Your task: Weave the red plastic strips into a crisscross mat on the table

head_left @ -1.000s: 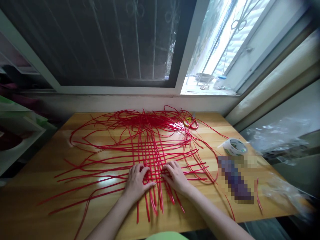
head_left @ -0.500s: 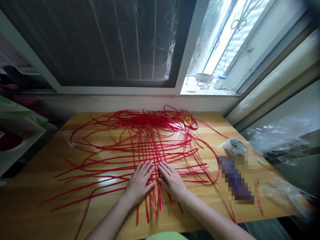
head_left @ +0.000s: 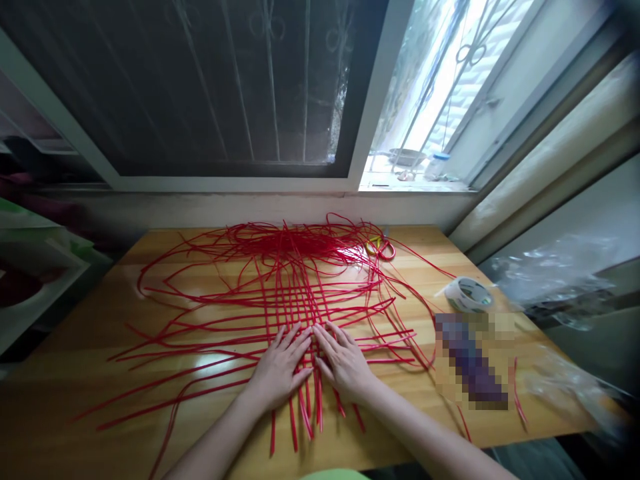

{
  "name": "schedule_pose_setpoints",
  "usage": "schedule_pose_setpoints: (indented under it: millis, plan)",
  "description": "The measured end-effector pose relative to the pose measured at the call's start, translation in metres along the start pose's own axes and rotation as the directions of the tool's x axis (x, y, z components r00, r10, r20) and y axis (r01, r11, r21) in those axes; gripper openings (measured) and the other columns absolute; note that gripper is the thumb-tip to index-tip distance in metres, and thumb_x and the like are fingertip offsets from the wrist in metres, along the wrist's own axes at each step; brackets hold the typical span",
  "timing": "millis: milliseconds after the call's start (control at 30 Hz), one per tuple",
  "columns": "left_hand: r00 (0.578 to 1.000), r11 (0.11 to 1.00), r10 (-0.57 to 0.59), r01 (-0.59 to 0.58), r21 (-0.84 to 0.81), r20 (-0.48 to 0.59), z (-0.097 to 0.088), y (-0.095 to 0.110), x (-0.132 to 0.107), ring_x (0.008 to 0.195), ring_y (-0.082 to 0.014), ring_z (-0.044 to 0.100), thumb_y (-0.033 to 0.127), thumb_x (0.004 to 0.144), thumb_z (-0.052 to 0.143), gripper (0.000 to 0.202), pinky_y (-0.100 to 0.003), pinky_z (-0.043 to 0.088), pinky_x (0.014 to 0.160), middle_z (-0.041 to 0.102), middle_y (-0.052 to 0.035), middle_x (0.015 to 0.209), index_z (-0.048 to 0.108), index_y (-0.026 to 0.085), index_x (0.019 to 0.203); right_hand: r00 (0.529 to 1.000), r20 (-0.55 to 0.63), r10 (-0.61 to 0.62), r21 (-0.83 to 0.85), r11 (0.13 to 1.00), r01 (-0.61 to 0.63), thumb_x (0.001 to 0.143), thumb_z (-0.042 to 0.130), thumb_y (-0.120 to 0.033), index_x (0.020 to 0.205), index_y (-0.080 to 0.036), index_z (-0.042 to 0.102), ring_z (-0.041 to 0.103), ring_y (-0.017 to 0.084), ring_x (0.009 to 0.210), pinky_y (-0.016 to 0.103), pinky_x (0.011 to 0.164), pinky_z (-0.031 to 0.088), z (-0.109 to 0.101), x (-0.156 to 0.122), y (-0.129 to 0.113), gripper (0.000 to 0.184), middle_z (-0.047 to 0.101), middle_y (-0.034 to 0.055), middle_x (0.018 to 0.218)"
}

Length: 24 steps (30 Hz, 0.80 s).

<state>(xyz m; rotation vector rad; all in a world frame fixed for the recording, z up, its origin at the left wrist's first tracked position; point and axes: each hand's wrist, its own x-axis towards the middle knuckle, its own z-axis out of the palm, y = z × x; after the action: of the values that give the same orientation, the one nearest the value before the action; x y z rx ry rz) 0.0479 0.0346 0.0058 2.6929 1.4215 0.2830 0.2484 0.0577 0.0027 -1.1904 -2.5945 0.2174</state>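
Observation:
Thin red strips cross one another in an open woven grid (head_left: 295, 300) on the wooden table (head_left: 90, 333). Flat on the near part of the grid lies my left hand (head_left: 281, 367), fingers stretched out and pointing away from me. Beside it my right hand (head_left: 345, 363) rests on the same strips, also with fingers extended. The fingertips of both hands come close together at the middle strips. Under my palms the crossings are hidden. Loose strip ends reach out to the left, the right and toward me.
A tangled heap of red strips (head_left: 290, 241) lies at the table's back. Scissors with yellow and red handles (head_left: 381, 249) touch its right side. To the right are a tape roll (head_left: 469, 293), a blurred-out dark object (head_left: 473, 363) and clear plastic wrap (head_left: 570, 383). A window (head_left: 240, 100) stands behind.
My right hand has shifted slightly left, bringing its fingertips nearer the left hand's. The left hand stays nearly in place on the strips. The view has tilted very slightly.

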Motion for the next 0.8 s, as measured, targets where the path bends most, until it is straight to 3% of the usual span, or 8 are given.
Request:
schedule_pose_setpoints:
  millis: [167, 300, 433, 533, 667, 800]
  plan:
    - [1.0, 0.999, -0.005, 0.004, -0.041, -0.013, -0.006, 0.0, -0.001, 0.131, -0.0207, 0.024, 0.046, 0.087, 0.036, 0.054, -0.045, 0.024, 0.107, 0.031, -0.0035, 0.142, 0.028, 0.022, 0.135, 0.999, -0.052, -0.009, 0.025, 1.0, 0.01, 0.086, 0.042, -0.032, 0.139, -0.019, 0.025, 0.029, 0.022, 0.128, 0.04, 0.103, 0.031, 0.001, -0.002, -0.002, 0.057, 0.039, 0.0045, 0.137]
    - [0.993, 0.994, -0.072, 0.064, -0.087, -0.09, -0.011, -0.003, 0.006, 0.127, -0.0195, 0.033, 0.042, 0.087, 0.039, 0.049, -0.043, 0.027, 0.106, 0.041, -0.0075, 0.136, 0.036, 0.019, 0.13, 0.991, -0.131, 0.001, 0.091, 0.996, 0.011, 0.086, 0.042, -0.028, 0.137, -0.017, 0.029, 0.031, 0.021, 0.127, 0.038, 0.101, 0.035, -0.006, 0.004, 0.007, 0.053, 0.039, 0.007, 0.136]
    - [0.976, 0.987, -0.145, 0.131, -0.097, -0.161, -0.011, -0.013, 0.033, 0.125, -0.0202, 0.036, 0.038, 0.087, 0.04, 0.042, -0.042, 0.028, 0.106, 0.044, -0.0089, 0.133, 0.045, 0.017, 0.123, 0.975, -0.182, 0.127, 0.036, 0.992, -0.123, 0.086, 0.041, -0.024, 0.129, -0.018, 0.042, 0.039, 0.023, 0.121, 0.041, 0.096, 0.037, -0.009, 0.015, 0.019, 0.044, 0.05, 0.0076, 0.127]
    - [0.972, 0.983, -0.177, 0.168, -0.07, -0.153, -0.005, -0.023, 0.061, 0.125, -0.0223, 0.035, 0.038, 0.086, 0.042, 0.043, -0.042, 0.028, 0.106, 0.042, -0.0113, 0.134, 0.046, 0.014, 0.122, 0.965, -0.176, 0.195, -0.022, 0.979, -0.202, 0.085, 0.045, -0.029, 0.126, -0.018, 0.047, 0.041, 0.025, 0.118, 0.042, 0.095, 0.035, -0.003, 0.021, 0.022, 0.042, 0.054, 0.0076, 0.123]
    - [0.977, 0.981, -0.19, 0.185, -0.055, -0.096, 0.008, -0.034, 0.089, 0.124, -0.0236, 0.038, 0.035, 0.086, 0.043, 0.044, -0.041, 0.03, 0.104, 0.044, -0.0136, 0.132, 0.047, 0.011, 0.122, 0.963, -0.211, 0.166, -0.049, 0.982, -0.181, 0.086, 0.043, -0.026, 0.123, -0.017, 0.049, 0.041, 0.023, 0.119, 0.04, 0.097, 0.032, 0.008, 0.022, 0.019, 0.038, 0.052, 0.0086, 0.125]
    - [0.98, 0.983, -0.176, 0.171, -0.061, -0.09, 0.014, -0.037, 0.093, 0.125, -0.0219, 0.035, 0.033, 0.087, 0.038, 0.041, -0.041, 0.028, 0.105, 0.043, -0.0081, 0.134, 0.046, 0.016, 0.124, 0.963, -0.231, 0.136, -0.023, 0.989, -0.145, 0.087, 0.043, -0.024, 0.122, -0.019, 0.05, 0.04, 0.021, 0.119, 0.039, 0.097, 0.032, 0.011, 0.02, 0.019, 0.037, 0.052, 0.0067, 0.125]
